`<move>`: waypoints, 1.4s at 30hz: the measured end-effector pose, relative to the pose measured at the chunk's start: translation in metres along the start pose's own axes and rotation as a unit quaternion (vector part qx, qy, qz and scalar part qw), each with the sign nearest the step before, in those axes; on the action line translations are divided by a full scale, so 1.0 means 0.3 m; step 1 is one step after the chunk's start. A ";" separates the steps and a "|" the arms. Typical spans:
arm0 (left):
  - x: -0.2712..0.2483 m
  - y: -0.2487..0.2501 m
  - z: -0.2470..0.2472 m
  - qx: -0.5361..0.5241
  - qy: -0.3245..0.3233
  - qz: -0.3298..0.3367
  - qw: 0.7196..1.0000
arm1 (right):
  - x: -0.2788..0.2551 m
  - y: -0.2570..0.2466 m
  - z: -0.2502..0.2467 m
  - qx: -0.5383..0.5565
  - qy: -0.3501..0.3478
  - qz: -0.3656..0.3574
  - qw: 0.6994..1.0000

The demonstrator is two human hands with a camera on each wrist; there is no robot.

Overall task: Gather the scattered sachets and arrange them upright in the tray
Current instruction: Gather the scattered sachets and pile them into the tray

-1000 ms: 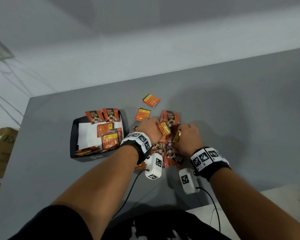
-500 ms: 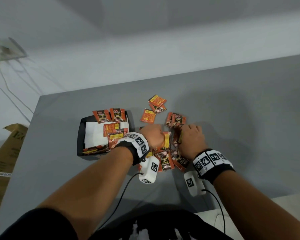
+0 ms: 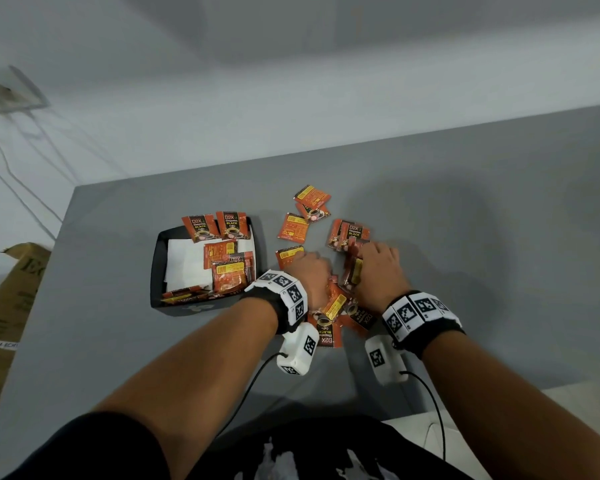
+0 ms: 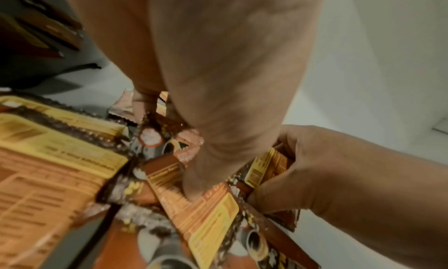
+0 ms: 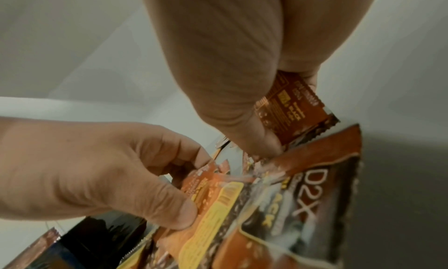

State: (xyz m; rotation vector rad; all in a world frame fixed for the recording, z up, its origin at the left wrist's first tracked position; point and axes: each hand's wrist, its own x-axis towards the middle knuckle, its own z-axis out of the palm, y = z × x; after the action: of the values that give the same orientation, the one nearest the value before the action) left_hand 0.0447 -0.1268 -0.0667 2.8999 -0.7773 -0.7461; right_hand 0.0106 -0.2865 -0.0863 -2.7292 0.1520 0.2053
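Head view: both hands down in the pile of sachets (image 3: 329,327) on the grey counter (image 3: 482,237), left hand (image 3: 307,275) and right hand (image 3: 378,268) close together; black tray (image 3: 156,268) just left, a few sachets inside.

Left wrist view: left fingers (image 4: 191,189) curled, pinching sachets.

Right wrist view: right fingers (image 5: 264,143) curled, gripping a sachet (image 5: 290,108).

i'm seeing glossy foil-like sachets (image 3: 327,308) catching the light at the frame's centre, edges serrated. the tray (image 3: 156,271) at centre left is looking like matt black card, lined with white paper. the table (image 3: 465,237) is showing smooth, matt grey.
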 end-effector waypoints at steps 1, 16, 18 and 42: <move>-0.001 0.001 -0.005 0.007 -0.005 -0.001 1.000 | 0.000 0.000 0.000 -0.006 -0.002 -0.003 1.000; 0.046 -0.045 -0.087 -0.195 0.098 -0.188 0.958 | 0.040 0.020 -0.130 0.083 -0.035 0.012 0.996; 0.064 -0.039 -0.065 -0.157 0.112 -0.253 0.948 | 0.040 0.026 -0.097 0.073 -0.048 0.012 0.996; -0.158 -0.256 -0.339 -0.292 0.233 -0.108 0.922 | 0.008 -0.128 -0.274 0.147 -0.022 -0.046 0.988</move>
State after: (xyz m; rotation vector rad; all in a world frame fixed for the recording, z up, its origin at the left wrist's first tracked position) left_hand 0.0913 -0.0445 0.0312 2.4607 -0.1425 -0.2096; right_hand 0.0282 -0.2842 0.0028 -2.4303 0.0387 0.1984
